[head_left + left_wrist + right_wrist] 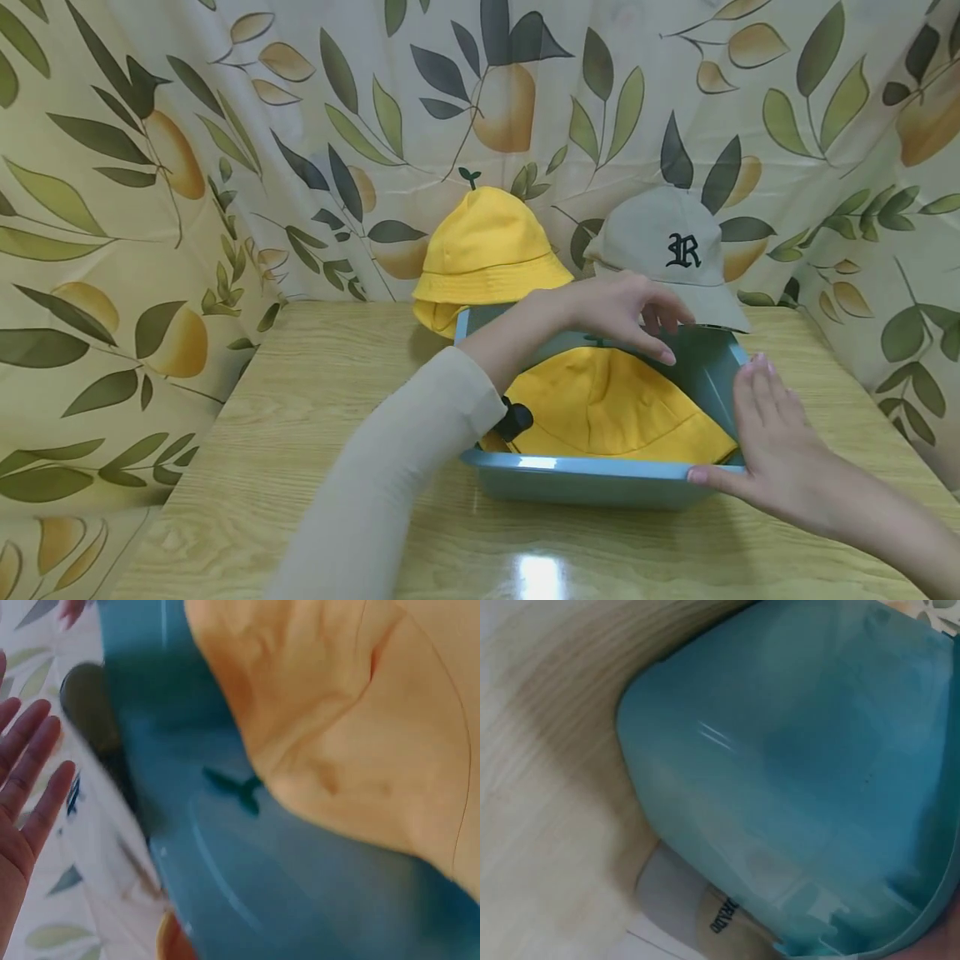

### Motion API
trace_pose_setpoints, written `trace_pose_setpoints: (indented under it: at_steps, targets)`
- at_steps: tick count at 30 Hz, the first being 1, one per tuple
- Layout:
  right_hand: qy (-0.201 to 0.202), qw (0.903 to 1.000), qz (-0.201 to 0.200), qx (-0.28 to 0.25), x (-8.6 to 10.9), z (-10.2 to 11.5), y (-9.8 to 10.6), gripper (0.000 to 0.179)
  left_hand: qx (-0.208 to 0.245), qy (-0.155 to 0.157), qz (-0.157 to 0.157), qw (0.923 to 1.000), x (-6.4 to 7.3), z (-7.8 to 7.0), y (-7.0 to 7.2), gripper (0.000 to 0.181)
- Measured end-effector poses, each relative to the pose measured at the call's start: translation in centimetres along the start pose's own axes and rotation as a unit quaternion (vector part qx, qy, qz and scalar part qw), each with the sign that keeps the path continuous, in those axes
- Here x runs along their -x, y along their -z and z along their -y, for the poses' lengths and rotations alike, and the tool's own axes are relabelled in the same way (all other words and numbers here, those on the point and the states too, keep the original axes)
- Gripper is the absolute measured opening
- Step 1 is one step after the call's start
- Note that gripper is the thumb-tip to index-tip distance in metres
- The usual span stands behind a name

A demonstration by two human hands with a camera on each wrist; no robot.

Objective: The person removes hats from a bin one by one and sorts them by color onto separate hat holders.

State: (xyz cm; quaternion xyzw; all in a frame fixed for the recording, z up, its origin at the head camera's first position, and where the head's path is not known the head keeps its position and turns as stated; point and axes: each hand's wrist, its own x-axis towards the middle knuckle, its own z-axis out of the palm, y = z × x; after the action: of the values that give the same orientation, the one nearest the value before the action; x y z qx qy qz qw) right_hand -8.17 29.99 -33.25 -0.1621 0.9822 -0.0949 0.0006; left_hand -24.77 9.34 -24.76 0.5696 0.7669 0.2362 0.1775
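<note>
A blue plastic bin [600, 483] stands on the table with a yellow bucket hat [607, 400] inside it. That hat's green sprout [240, 791] lies toward the bin's far wall in the left wrist view. Over the bin's far right part hovers my left hand [630, 308], fingers loosely bent and holding nothing; the left wrist view shows it apart from the hat. My right hand [783, 450] rests against the bin's right side with straight fingers, its thumb on the front rim. Only a sliver of it shows in the right wrist view, beside the bin's wall [780, 750].
Behind the bin at left sits a second yellow bucket hat [487, 250] with a sprout on top. A light grey cap [660, 233] with a black letter stands behind at right. Leaf-patterned cloth [300, 125] hangs around the wooden table [300, 433].
</note>
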Motion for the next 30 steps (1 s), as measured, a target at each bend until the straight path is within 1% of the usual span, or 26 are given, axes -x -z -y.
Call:
trace_pose_setpoints:
  at_steps: [1,3,5,7,8,10,13,17,19,21,23,25,27,30]
  targets:
    - [-0.001,1.0000,-0.003,-0.006,0.1,0.0,-0.1,0.119,0.003,-0.001,0.007,1.0000,-0.4,-0.1,-0.5,0.052]
    - [-0.001,0.9999,-0.014,-0.006,0.4,0.0,-0.2,0.119,-0.002,-0.013,0.018,0.9997,-1.0,0.0,-1.4,0.052]
    - [-0.002,0.9998,-0.021,-0.002,0.4,-0.1,-0.2,0.118,-0.014,-0.015,0.038,0.9991,-1.6,0.0,-2.4,0.051]
    - [-0.005,0.9998,-0.018,0.000,0.3,0.0,-0.1,0.117,-0.033,-0.015,0.065,0.9972,-2.2,0.3,-3.5,0.052]
    - [-0.005,0.9999,-0.016,0.000,0.3,0.0,-0.1,0.117,-0.045,-0.008,0.082,0.9955,-2.5,0.5,-4.0,0.053]
    - [-0.008,0.9999,-0.007,-0.001,0.3,0.1,0.0,0.116,-0.073,0.006,0.115,0.9907,-3.1,0.7,-5.0,0.057]
    - [-0.018,0.9998,0.007,-0.002,0.3,0.2,0.0,0.115,-0.112,0.025,0.154,0.9814,-4.2,0.6,-6.2,0.061]
    - [-0.024,0.9996,0.011,-0.004,0.5,0.3,0.0,0.116,-0.154,0.022,0.187,0.9700,-5.6,-0.1,-7.4,0.058]
    - [-0.023,0.9997,0.010,-0.004,0.6,0.2,0.0,0.116,-0.165,0.022,0.205,0.9644,-6.0,-0.4,-7.8,0.058]
    - [-0.019,0.9998,0.009,-0.004,0.7,0.2,0.0,0.116,-0.176,0.030,0.222,0.9587,-6.4,-0.6,-8.1,0.060]
    - [-0.018,0.9998,0.011,-0.004,0.7,0.2,0.0,0.116,-0.174,0.041,0.235,0.9555,-6.5,-0.5,-8.3,0.064]
    - [-0.015,0.9998,0.011,-0.005,0.7,0.2,-0.1,0.116,-0.171,0.049,0.243,0.9534,-6.5,-0.4,-8.5,0.065]
    - [-0.017,0.9997,0.014,-0.009,0.6,0.2,0.0,0.116,-0.176,0.041,0.241,0.9536,-6.4,-0.3,-8.6,0.057]
    - [-0.020,0.9995,0.020,-0.013,0.4,0.1,0.1,0.115,-0.178,0.029,0.223,0.9579,-6.3,-0.3,-8.6,0.040]
